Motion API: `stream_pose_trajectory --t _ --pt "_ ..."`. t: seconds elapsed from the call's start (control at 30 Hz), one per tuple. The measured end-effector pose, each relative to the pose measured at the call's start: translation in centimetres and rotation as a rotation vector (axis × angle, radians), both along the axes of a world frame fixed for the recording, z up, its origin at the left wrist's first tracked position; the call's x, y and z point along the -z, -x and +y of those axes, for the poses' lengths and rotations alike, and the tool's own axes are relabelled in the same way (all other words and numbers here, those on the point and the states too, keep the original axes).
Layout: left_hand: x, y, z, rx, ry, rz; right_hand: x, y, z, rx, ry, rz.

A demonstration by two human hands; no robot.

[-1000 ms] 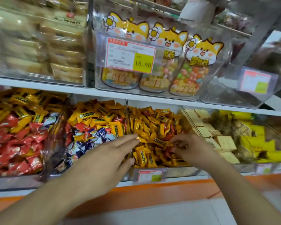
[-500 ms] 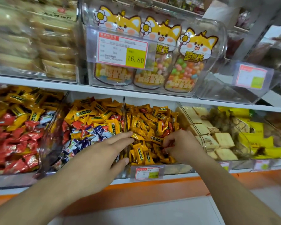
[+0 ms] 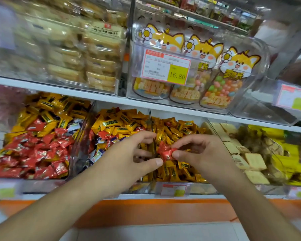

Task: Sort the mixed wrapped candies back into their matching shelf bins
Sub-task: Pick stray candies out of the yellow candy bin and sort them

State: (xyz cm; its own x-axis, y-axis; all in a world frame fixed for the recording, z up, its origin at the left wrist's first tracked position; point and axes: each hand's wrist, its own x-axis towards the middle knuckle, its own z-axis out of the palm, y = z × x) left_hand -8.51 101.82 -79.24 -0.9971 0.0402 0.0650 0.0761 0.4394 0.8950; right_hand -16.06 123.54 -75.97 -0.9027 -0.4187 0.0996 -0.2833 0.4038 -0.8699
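A shop, the sweets aisle: white shelves (image 3: 163,106) carry clear bins (image 3: 80,136) heaped with wrapped candies (image 3: 42,146), and price tags (image 3: 165,66) are clipped along the fronts, one reading 16.80.

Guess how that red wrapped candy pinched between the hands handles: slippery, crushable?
The red wrapped candy looks glossy, so probably a bit slick; the right hand pinches it by fingertips, the left hand close beside. The crinkled wrapper ends likely flex. It seems light: fingertips alone carry it.
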Motion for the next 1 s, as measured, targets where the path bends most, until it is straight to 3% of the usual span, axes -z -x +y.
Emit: stream_pose_trajectory --t 0.13,0.23,0.4,0.5,0.57,0.67,0.77,0.87,1.0 --pt "-1.0 -0.7 -1.5 -0.034 -0.254 -0.063 0.1 -1.6 -3.5 -0.119 0.076 0.01" --pt "-1.6 -1.2 -3.6 -0.116 -0.26 -0.063 0.4 -2.0 -5.7 -0.116 0.132 -0.033" --pt "-2.4 -2.6 -9.1 -0.316 -0.084 -0.062 0.7 -2.5 -9.5 -0.097 0.1 -0.06" --pt "-2.0 -3.1 -13.4 -0.504 0.35 -0.006 1.0 -3.1 -12.3 -0.092 0.043 -0.03" --pt "-2.0 -3.7 -16.1 -0.596 0.503 0.005 1.3 -3.4 -14.6 -0.111 -0.03 0.034" --pt "-1.8 -4.3 -18.9 -0.679 0.548 0.007 1.5 -3.8 -18.1 -0.147 -0.032 0.136" --pt "-1.4 -4.4 -19.9 -0.686 0.575 0.026 1.6 -4.2 -20.6 -0.215 0.062 0.055" --pt "-1.1 -4.1 -19.5 -0.643 0.559 0.004 2.4 -4.1 -21.0 -0.279 0.019 0.006" --pt "-1.6 -3.6 -17.5 -0.573 0.574 0.064 2.8 -3.3 -18.0 -0.211 -0.025 -0.012"
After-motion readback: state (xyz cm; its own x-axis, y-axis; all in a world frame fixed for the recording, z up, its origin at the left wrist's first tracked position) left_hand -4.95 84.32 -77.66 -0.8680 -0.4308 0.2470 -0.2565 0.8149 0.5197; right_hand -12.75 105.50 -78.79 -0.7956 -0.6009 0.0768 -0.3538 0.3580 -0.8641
